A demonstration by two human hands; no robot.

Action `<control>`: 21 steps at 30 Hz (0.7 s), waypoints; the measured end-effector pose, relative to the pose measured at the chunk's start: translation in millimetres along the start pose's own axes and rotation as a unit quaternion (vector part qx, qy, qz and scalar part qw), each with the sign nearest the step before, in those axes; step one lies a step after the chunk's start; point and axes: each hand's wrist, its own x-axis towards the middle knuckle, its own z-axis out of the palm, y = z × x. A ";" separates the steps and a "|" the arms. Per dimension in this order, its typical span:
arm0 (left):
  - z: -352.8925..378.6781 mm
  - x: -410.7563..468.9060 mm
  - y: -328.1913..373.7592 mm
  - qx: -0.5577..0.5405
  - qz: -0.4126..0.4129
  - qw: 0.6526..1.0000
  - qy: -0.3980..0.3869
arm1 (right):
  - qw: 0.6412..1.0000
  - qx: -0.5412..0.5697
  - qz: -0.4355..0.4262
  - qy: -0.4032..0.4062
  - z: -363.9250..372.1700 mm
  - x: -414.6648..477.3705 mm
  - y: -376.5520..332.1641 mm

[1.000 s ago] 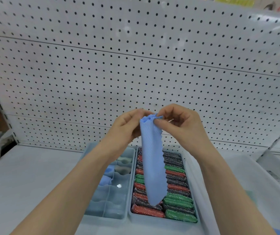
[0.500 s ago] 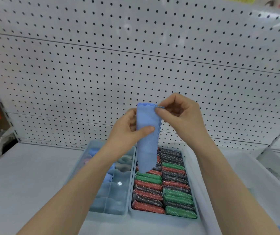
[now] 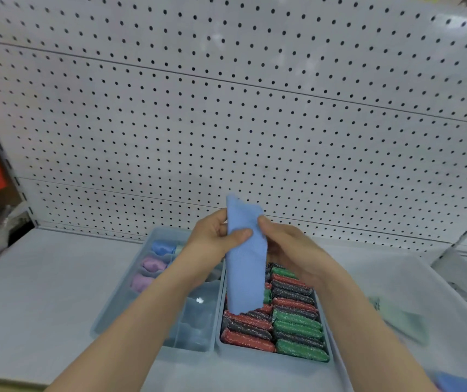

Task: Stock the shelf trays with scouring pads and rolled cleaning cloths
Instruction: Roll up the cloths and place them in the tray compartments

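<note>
A long folded blue cloth (image 3: 246, 267) hangs upright above the trays. My left hand (image 3: 212, 239) grips its upper left side, thumb across the front. My right hand (image 3: 289, 250) holds it from the right and behind. Below on the shelf, the left divided tray (image 3: 119, 306) holds rolled cloths: a blue roll (image 3: 163, 247) and two pink rolls (image 3: 153, 264) in its far compartments. The right tray (image 3: 269, 356) is packed with red, green and dark scouring pads (image 3: 297, 326) in rows.
A white pegboard wall (image 3: 255, 123) rises behind the shelf (image 3: 28, 292). A large clear bin (image 3: 413, 306) sits to the right of the trays. Something blue (image 3: 461, 384) shows at the bottom right corner. Orange items stand at the far left.
The cloth was first held high by its top with both hands. Both hands have since come lower and closer to the trays, gripping the cloth further down its length.
</note>
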 end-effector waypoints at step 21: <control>-12.7 7.1 21.5 0.003 0.128 0.992 0.000 | 0.952 -0.035 -0.300 0.053 3.2 -9.6 -14.5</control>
